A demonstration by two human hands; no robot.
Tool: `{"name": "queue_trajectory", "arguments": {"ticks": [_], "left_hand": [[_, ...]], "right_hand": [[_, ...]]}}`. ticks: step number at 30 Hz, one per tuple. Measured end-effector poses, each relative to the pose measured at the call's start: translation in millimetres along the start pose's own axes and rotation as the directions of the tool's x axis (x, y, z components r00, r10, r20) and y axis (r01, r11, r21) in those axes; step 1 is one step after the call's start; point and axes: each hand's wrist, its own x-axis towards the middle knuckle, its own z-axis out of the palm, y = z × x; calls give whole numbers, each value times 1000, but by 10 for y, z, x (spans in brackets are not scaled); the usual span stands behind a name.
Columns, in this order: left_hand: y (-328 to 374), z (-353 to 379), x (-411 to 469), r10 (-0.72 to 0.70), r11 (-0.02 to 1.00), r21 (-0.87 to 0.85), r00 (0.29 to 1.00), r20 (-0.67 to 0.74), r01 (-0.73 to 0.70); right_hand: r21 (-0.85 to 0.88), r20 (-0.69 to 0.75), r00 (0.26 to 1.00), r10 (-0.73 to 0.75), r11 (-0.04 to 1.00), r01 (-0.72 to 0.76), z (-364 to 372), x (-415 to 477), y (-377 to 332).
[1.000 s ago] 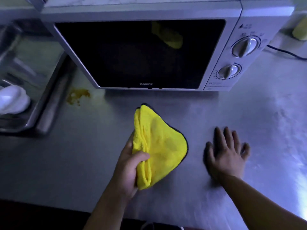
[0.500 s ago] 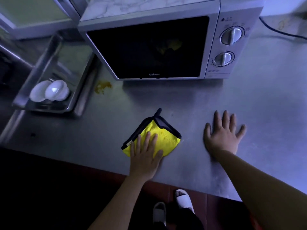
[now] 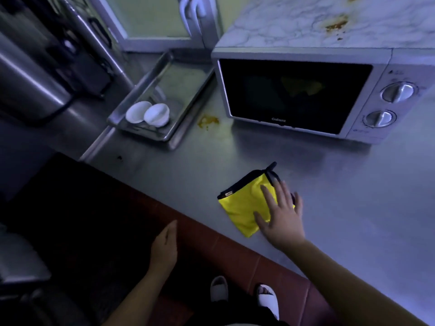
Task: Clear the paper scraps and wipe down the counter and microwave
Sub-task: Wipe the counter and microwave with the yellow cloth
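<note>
My right hand (image 3: 281, 215) presses flat, fingers spread, on the folded yellow cloth (image 3: 242, 208) on the steel counter (image 3: 341, 184), 7 o'clock from the boxy microwave (image 3: 294, 95); left hand (image 3: 164, 245) hangs empty, fingers straight, off-counter

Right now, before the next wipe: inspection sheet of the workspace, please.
surface: steel counter; orange stain left of the microwave's front corner; dark speck near the edge.
job's things: yellow cloth folded, lying on the counter; microwave door closed, brown splatter on its top; paper scraps: nothing seen.
clutter: metal tray holding two white bowls.
grips: right hand flat on the cloth, fingers straight; left hand off the counter, relaxed, holding nothing.
cables: nothing seen.
surroundings: cabinet doors behind; steel appliance at left; red tiled floor.
</note>
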Motion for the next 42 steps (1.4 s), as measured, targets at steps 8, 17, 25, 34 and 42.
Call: {"name": "queue_trajectory", "arguments": {"ticks": [8,17,25,34,42], "left_hand": [[-94,-611,788,-67,996,35,969,-237,77],[6,-670,2233,36,921,388,980,-198,45],[250,-239,3258,308,756,598,951,32,-265],[244,-163,3330,333,730,651,940,-78,-205],[219,-116,3370,376,724,662,916,-141,-196]], "right_hand": [[-98,275,885,376,927,-363,528,468,-571],[-384,105,849,517,809,-445,978,751,-833],[-206,79,733,676,730,-651,1211,1864,-1352],[251,187,760,623,718,-650,1178,3287,-1716],[14,280,862,423,896,-444,1268,4980,-1576]]}}
